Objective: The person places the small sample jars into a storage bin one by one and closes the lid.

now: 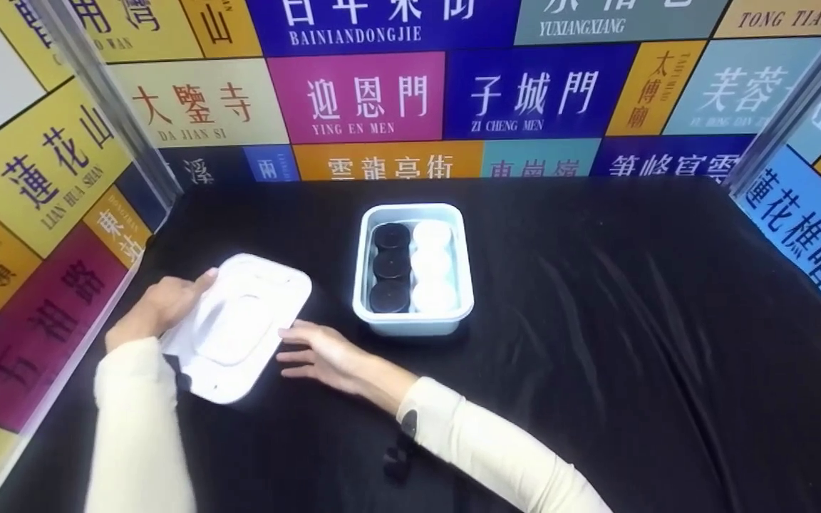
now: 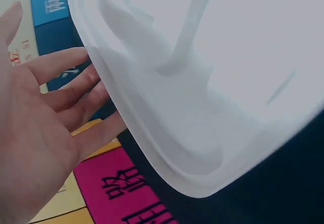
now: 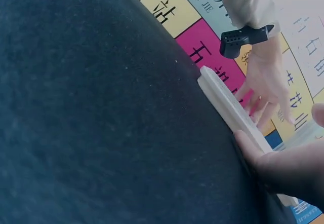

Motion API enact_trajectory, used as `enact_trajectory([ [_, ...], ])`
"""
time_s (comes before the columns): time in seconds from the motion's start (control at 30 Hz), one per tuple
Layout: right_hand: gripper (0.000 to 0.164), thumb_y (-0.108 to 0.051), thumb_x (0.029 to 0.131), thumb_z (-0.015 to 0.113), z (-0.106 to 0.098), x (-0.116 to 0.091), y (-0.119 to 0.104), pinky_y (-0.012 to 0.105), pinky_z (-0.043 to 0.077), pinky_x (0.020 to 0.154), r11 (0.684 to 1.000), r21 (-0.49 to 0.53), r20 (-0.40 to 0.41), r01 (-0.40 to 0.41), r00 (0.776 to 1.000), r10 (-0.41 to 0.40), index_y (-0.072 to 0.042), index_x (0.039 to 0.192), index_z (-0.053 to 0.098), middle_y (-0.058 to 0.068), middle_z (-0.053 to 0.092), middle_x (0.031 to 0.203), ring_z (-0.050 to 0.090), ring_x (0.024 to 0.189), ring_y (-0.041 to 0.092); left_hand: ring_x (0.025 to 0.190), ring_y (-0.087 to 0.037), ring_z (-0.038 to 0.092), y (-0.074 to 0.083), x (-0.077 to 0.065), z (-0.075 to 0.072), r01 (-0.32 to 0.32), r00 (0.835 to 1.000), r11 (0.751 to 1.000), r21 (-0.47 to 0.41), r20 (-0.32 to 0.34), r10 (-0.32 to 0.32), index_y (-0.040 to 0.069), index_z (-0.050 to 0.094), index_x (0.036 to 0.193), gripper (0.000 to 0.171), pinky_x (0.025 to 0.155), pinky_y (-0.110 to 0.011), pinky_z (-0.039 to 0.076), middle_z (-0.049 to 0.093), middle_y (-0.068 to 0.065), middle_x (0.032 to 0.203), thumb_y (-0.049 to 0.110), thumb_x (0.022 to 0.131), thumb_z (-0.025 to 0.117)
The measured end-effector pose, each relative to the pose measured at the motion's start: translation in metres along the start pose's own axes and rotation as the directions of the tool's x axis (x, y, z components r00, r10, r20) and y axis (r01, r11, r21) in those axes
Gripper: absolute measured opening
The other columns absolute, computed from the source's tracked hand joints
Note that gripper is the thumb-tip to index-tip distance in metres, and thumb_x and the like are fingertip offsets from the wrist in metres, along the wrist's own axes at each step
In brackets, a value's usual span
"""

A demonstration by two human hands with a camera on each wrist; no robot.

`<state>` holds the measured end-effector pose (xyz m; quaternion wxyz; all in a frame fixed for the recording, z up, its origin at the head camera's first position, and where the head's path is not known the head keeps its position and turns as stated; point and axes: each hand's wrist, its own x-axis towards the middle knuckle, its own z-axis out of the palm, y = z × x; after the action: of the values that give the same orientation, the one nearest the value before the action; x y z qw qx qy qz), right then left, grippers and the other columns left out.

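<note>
Between my two hands a white plastic lid (image 1: 236,335) with a raised middle stands tilted above the black cloth. My left hand (image 1: 157,310) touches its left edge; in the left wrist view, straight fingers (image 2: 83,102) reach behind the rim and the thumb stands apart. At the opposite edge is my right hand (image 1: 321,356), its fingers stretched out and touching the lid. A light blue box (image 1: 414,326) sits uncovered to the right, holding a column of round black pieces (image 1: 390,265) beside a column of round white ones (image 1: 432,267).
Black cloth (image 1: 596,356) with wrinkles on the right covers the table. Panels with colourful printed signs (image 1: 360,96) enclose the back and sides, and clear corner posts (image 1: 107,100) rise at the back left and back right. A dark strap device (image 3: 245,39) sits on the left wrist.
</note>
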<state>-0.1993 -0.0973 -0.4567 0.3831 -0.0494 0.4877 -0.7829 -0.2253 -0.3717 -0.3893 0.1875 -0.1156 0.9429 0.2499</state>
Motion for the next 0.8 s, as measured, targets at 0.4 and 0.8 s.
enact_trajectory([
  [0.4, 0.077, -0.014, 0.090, 0.060, 0.017, -0.019, -0.035, 0.042, 0.044, 0.116, 0.986, -0.046, -0.066, 0.159, 0.985, -0.162, -0.008, 0.158, 0.025, 0.020, 0.053, 0.143, 0.056, 0.126, 0.030, 0.137, -0.050, 0.042, 0.029, -0.014, -0.030, -0.185, 0.974, 0.982, -0.025, -0.142, 0.179, -0.007, 0.041, 0.147, 0.067, 0.114, -0.061, 0.039, 0.041, -0.034, 0.149, 0.045, 0.107, 0.034],
  [0.8, 0.075, -0.010, 0.092, 0.058, 0.021, -0.066, -0.096, 0.046, 0.034, 0.123, 0.933, -0.260, -0.093, 0.248, 0.956, -0.280, -0.018, 0.159, 0.027, 0.013, 0.034, 0.157, 0.047, 0.138, 0.027, 0.119, -0.050, 0.054, 0.073, -0.046, -0.031, -0.397, 0.795, 0.917, 0.047, -0.481, 0.369, -0.003, 0.047, 0.144, 0.047, 0.102, -0.062, 0.046, 0.054, -0.036, 0.130, 0.022, 0.104, 0.045],
])
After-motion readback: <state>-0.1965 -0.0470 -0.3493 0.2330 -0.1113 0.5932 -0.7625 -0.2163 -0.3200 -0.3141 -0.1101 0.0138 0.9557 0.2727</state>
